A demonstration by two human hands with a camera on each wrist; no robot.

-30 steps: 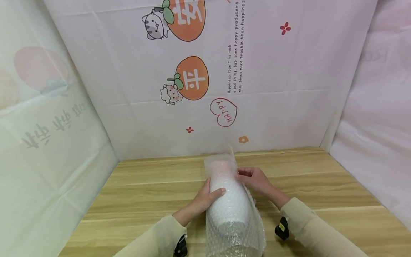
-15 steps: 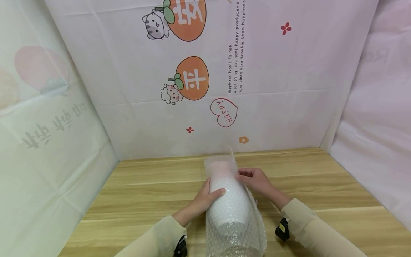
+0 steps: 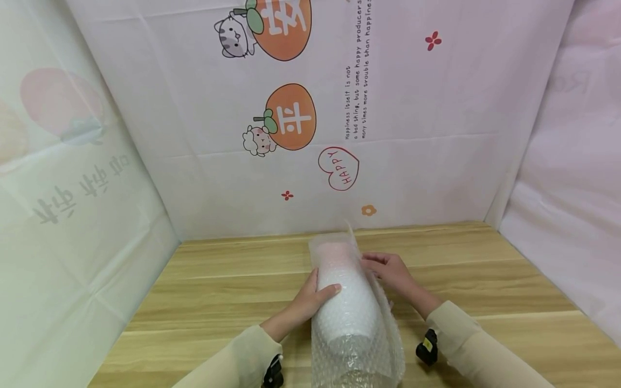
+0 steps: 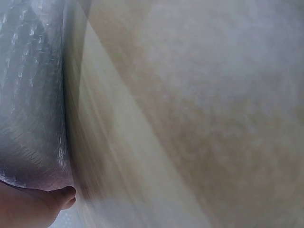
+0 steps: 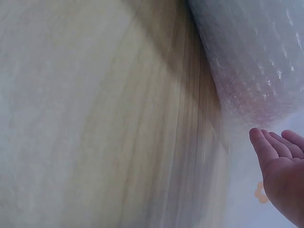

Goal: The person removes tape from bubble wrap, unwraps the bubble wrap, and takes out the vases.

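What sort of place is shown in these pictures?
Probably a screened-off work area: a wood-grain table, printed white cloth hanging on three sides, and a bubble-wrapped object being handled.

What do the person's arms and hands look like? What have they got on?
The left sleeve and right sleeve are plain cream, with cuffs near the wrists. The left hand and right hand have no gloves on. There's a small black gadget by each cuff, one on the left and one on the right; the right one has a yellow patch.
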